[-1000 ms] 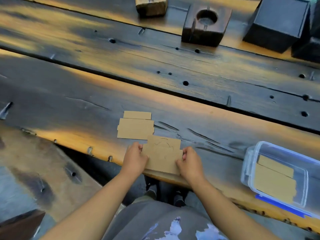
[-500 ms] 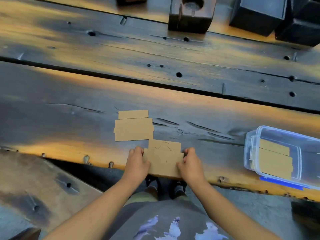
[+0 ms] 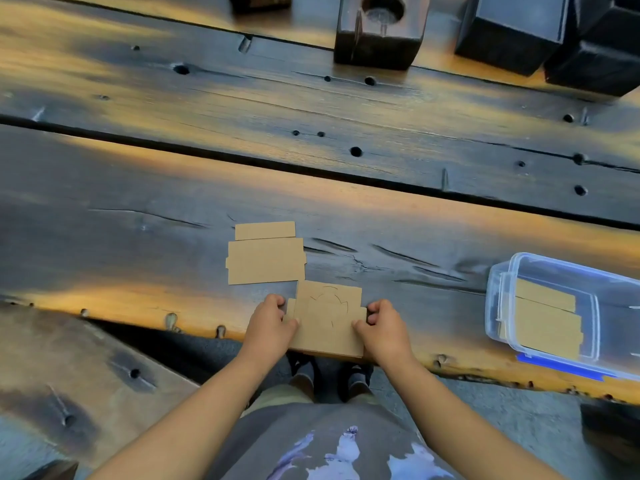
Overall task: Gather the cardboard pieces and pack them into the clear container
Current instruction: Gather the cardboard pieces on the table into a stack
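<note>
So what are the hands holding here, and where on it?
Both grip the stack of cardboard pieces at the table's near edge: left hand on its left side, right hand on its right side.

Bare counter [image 3: 398,244] is lying open between the flat cardboard pieces [image 3: 266,259] near the front edge and the clear container [image 3: 498,292] toward the right edge. Dark blocks [image 3: 377,39] are crowding the far edge.
</note>
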`<state>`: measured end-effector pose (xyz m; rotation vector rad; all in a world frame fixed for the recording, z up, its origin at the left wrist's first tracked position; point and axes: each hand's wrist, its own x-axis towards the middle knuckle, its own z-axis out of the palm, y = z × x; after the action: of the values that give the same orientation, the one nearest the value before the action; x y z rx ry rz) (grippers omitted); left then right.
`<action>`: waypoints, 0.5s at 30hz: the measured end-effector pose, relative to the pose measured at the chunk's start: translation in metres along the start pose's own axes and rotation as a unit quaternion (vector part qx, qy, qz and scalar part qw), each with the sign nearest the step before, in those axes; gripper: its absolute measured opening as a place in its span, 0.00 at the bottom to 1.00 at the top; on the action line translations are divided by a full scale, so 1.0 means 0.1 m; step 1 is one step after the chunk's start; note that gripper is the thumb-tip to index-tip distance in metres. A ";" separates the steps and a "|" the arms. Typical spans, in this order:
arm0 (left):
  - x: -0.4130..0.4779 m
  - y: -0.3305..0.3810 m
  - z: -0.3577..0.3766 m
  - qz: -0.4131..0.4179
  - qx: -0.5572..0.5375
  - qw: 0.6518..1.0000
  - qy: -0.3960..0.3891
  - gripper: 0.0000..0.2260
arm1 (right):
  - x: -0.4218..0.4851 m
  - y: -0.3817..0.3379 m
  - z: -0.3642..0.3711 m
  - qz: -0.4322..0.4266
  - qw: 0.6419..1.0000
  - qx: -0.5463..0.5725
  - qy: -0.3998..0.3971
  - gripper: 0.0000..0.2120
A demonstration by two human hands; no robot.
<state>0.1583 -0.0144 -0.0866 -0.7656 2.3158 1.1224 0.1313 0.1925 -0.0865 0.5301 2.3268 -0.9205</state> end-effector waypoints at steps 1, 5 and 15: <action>0.00 0.00 0.01 -0.005 -0.005 1.000 -0.003 0.15 | 0.01 -0.01 0.00 0.013 1.000 0.014 0.000 0.11; 0.01 0.06 0.05 -0.032 -0.012 0.999 -0.010 0.11 | 0.07 -0.03 0.00 0.047 0.998 0.036 -0.005 0.08; -0.05 0.15 0.01 -0.061 -0.020 0.998 0.013 0.12 | 0.13 -0.09 -0.04 0.028 0.997 0.056 -0.036 0.13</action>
<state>0.1530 -0.0045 -0.0758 -0.9295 2.2406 1.1130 0.1147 0.1908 -0.0881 0.5946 2.1947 -1.0312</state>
